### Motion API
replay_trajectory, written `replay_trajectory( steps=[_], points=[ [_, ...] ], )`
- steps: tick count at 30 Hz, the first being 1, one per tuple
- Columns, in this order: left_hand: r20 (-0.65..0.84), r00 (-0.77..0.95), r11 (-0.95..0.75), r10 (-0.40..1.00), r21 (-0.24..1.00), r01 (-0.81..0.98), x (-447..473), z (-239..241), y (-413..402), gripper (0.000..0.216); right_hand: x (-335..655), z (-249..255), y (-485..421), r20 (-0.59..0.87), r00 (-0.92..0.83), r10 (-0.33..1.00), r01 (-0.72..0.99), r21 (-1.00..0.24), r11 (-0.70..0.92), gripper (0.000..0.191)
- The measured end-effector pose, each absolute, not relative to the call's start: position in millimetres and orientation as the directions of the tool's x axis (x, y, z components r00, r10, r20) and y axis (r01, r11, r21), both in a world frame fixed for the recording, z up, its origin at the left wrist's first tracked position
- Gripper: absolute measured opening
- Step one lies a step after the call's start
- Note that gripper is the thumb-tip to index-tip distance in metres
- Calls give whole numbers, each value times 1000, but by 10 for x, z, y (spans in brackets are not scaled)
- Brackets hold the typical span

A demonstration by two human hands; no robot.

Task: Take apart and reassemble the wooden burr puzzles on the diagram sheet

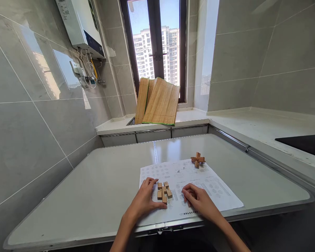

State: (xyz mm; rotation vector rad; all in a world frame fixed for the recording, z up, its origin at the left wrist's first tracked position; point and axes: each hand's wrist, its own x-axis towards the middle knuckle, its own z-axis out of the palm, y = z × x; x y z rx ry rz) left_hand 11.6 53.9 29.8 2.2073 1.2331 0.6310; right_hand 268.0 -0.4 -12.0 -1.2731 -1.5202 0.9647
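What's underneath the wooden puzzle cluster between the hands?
The wooden puzzle cluster lies on a printed instruction sheet spread on the grey table. The print directly beneath the blocks is covered and cannot be read.

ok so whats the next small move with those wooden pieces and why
Probably close the left hand on the wooden puzzle cluster to steady it: its thumb already touches the base, while the right hand rests curled on the printed sheet, apart from the wood.
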Motion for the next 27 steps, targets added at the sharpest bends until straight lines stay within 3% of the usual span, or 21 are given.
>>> replay_trajectory(
  steps=[5,14,21,27],
  points=[
    [147,497,-463,855,646,606,132,271,540,77,2647,-110,-2,174,-76,982,332,-924,189,38],
    [153,487,-458,860,653,603,53,257,473,63,2434,-11,35,279,-145,949,562,-767,312,23],
    [183,456,-451,871,668,592,66,294,394,61,2238,-63,78,312,-140,940,714,-626,314,27],
    [198,441,-436,875,717,543,90,330,334,65,2227,-91,80,319,-105,942,734,-615,290,17]
  ],
)
